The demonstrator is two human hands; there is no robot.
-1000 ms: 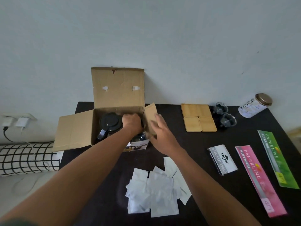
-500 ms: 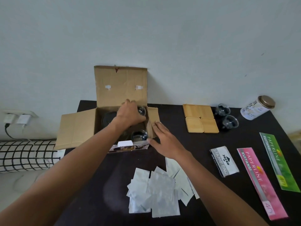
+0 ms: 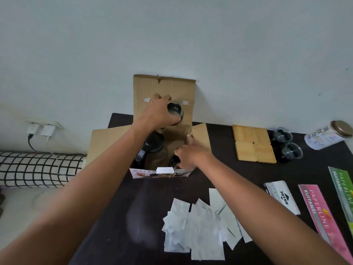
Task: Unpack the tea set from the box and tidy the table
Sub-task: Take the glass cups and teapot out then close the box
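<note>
The unpacking is sitting somewhere past the middle, judging from how things lie. The left hand (image 3: 158,111) is gripping a glass cup (image 3: 174,111), fingers curled round its side, and is holding it above the open cardboard box (image 3: 164,88), at about twelve o'clock from the box's inside. The right hand (image 3: 191,154) is reaching into the box's near right corner, at about four o'clock, where a second dark glass (image 3: 174,161) is sitting; the fingers appear to be closing on it, though they are mostly hidden and I cannot tell if they are holding it. The black-lidded teapot (image 3: 152,144) is still resting inside the box, at about nine o'clock from that hand.

Already out on the black table (image 3: 225,175): four wooden coasters (image 3: 254,145) in a square at two o'clock from the box, and two glass cups (image 3: 286,145) just beside them. So the teapot and these two cups are remaining to be set out. The tidying is looking untouched: white paper sachets (image 3: 196,228) are lying scattered at six o'clock, with a stamp pad box (image 3: 282,196) and two receipt books (image 3: 324,213) spread at four o'clock.
</note>
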